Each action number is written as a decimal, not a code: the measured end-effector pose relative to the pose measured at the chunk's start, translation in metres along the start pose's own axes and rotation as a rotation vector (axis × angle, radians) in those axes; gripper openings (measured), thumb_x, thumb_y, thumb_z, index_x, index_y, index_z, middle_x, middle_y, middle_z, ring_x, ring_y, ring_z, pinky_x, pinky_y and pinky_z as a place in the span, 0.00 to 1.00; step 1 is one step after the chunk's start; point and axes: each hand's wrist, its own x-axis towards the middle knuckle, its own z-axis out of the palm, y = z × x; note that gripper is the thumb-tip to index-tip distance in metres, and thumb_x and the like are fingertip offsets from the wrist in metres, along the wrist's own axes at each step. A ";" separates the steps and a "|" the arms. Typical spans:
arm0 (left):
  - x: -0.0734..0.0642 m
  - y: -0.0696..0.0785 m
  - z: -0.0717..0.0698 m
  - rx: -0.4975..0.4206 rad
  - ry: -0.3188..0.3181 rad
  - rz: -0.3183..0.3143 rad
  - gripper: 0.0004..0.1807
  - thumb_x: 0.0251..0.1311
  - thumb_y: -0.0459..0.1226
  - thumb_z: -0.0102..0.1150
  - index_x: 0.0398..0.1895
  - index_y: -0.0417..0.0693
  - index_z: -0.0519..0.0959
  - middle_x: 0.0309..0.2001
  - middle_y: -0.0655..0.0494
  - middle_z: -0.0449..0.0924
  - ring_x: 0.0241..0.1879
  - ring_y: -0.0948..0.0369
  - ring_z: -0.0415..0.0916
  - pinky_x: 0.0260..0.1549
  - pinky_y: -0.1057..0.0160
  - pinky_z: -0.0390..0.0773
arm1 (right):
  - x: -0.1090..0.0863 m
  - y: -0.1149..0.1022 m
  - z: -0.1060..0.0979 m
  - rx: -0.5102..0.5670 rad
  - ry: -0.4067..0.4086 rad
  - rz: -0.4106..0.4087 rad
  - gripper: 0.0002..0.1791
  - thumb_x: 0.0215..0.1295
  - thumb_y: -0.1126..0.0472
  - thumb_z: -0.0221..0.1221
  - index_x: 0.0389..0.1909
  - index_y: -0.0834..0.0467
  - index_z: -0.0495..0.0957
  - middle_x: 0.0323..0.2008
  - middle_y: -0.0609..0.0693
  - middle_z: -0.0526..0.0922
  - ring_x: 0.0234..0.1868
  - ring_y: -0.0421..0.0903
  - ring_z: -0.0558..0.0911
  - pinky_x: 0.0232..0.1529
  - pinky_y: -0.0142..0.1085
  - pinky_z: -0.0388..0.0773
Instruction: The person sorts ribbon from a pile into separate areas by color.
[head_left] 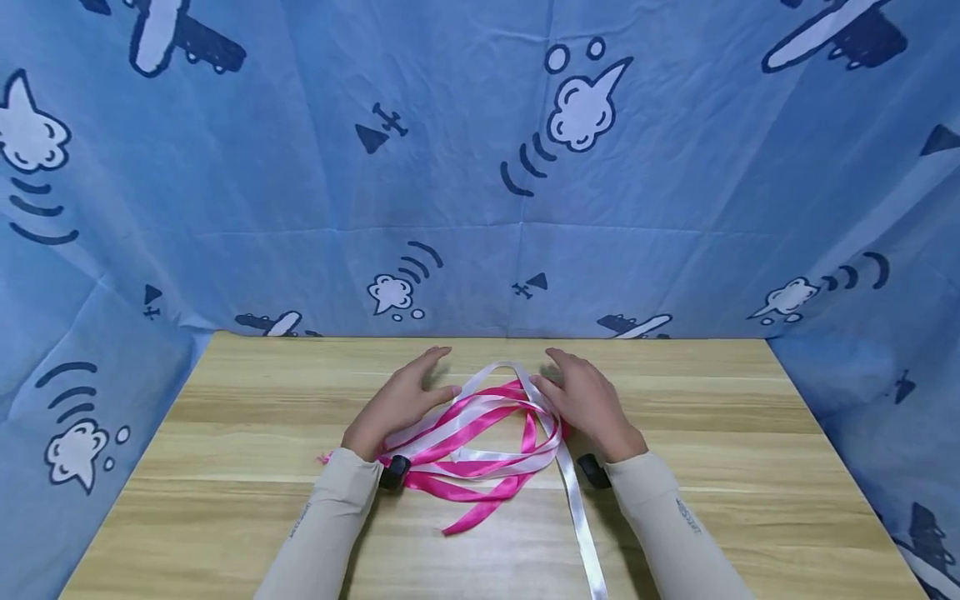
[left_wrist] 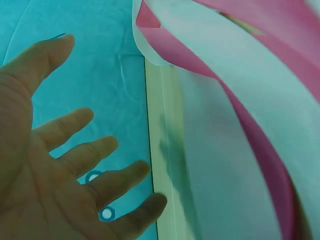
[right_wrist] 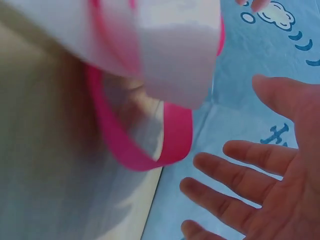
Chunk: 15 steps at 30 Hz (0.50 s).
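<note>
A loose heap of pink and white satin ribbons [head_left: 468, 433] lies in loops on the wooden table. My left hand [head_left: 405, 404] is at the heap's left side, fingers spread and apart with nothing held. At the right side is my right hand [head_left: 588, 400], its fingers likewise spread, thumb beside the looped white ribbon. One white strand [head_left: 577, 517] trails from the heap toward the table's near edge. In the left wrist view, broad white and pink bands [left_wrist: 240, 100] pass beside the open palm. The right wrist view has a pink loop [right_wrist: 132, 150] left of the fingers.
The light wooden table [head_left: 750, 467] reaches back to a blue printed cloth [head_left: 450, 167] that hangs behind it and along both sides. A dark wrist camera [head_left: 393, 472] is worn at the left wrist, another [head_left: 593, 471] at the right.
</note>
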 end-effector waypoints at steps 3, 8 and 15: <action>0.007 0.003 0.000 -0.031 -0.022 -0.008 0.41 0.69 0.47 0.68 0.82 0.57 0.62 0.82 0.51 0.60 0.79 0.45 0.61 0.73 0.43 0.69 | 0.009 -0.005 -0.001 0.010 -0.028 -0.002 0.35 0.71 0.49 0.65 0.72 0.63 0.71 0.67 0.65 0.78 0.69 0.65 0.77 0.67 0.64 0.73; 0.017 0.008 0.002 -0.106 -0.041 -0.027 0.41 0.67 0.45 0.69 0.81 0.58 0.64 0.80 0.51 0.63 0.76 0.43 0.66 0.70 0.41 0.72 | 0.021 -0.010 -0.001 0.038 -0.076 -0.019 0.32 0.72 0.51 0.65 0.70 0.64 0.74 0.62 0.64 0.82 0.63 0.63 0.81 0.63 0.61 0.77; 0.030 0.013 0.009 -0.226 -0.081 -0.038 0.40 0.68 0.42 0.69 0.81 0.54 0.64 0.81 0.50 0.62 0.78 0.42 0.63 0.69 0.39 0.72 | 0.035 -0.012 0.006 0.030 -0.132 0.005 0.29 0.72 0.53 0.65 0.68 0.63 0.76 0.55 0.63 0.85 0.51 0.57 0.84 0.55 0.54 0.83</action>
